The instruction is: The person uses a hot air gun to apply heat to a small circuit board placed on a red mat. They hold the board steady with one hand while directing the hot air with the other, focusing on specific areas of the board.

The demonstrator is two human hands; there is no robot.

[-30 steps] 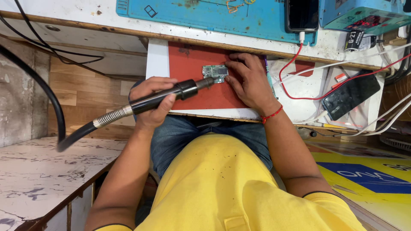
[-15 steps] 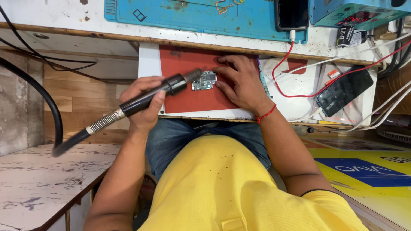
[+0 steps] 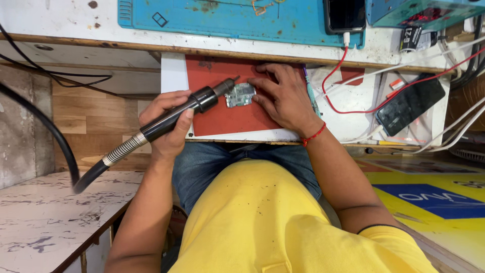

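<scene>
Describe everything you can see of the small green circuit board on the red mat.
The small green circuit board is roughly rectangular, with silvery metal parts on its face. It lies flat on the red mat. The right hand presses its right edge with its fingertips; the metal nozzle of the black hot-air tool, held in the left hand, points at its left side.

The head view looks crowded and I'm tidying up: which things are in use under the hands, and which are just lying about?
In use:
left hand gripping the black hot-air wand
right hand pressing the small circuit board
red mat beneath

Lying about:
black phone
charging phone
blue mat
red wire
</scene>
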